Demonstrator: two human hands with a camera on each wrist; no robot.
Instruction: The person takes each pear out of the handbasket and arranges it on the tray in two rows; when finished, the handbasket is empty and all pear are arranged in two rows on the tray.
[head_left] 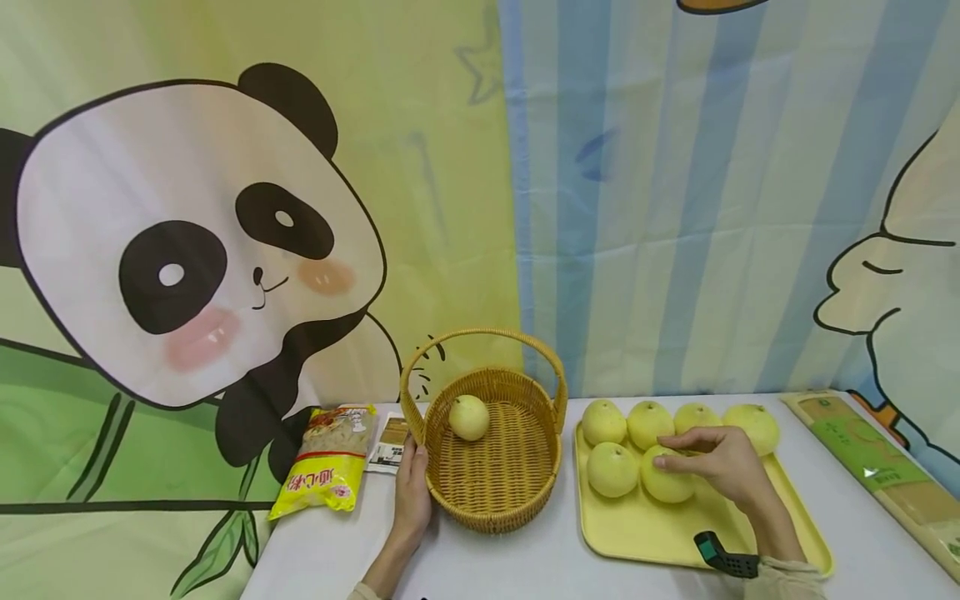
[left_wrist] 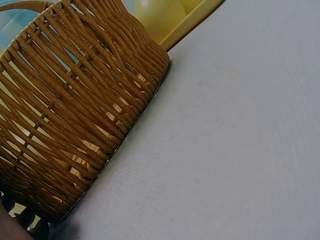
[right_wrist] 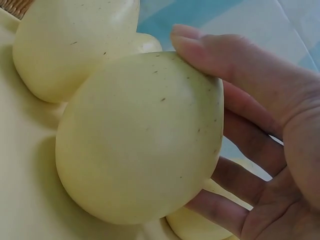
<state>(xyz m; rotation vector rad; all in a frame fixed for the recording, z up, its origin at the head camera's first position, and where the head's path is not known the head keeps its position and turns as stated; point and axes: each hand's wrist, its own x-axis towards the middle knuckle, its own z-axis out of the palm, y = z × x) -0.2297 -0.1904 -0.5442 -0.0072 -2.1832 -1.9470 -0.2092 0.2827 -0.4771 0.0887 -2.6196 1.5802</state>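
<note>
My right hand grips a round pale yellow pear, thumb on its upper side and fingers around the far side. That pear is over the yellow tray; whether it touches the tray I cannot tell. Several more pears, among them a near-left pear, sit on the tray. My left hand rests against the left outer side of a woven basket, its fingers extended along the wall. In the left wrist view its fingertips show near the basket's base. One pear lies inside the basket.
A yellow-and-clear food bag and a small white packet lie left of the basket. On the far right is a long green-and-tan package. The basket's tall handle arches upright. A printed curtain hangs behind the white table.
</note>
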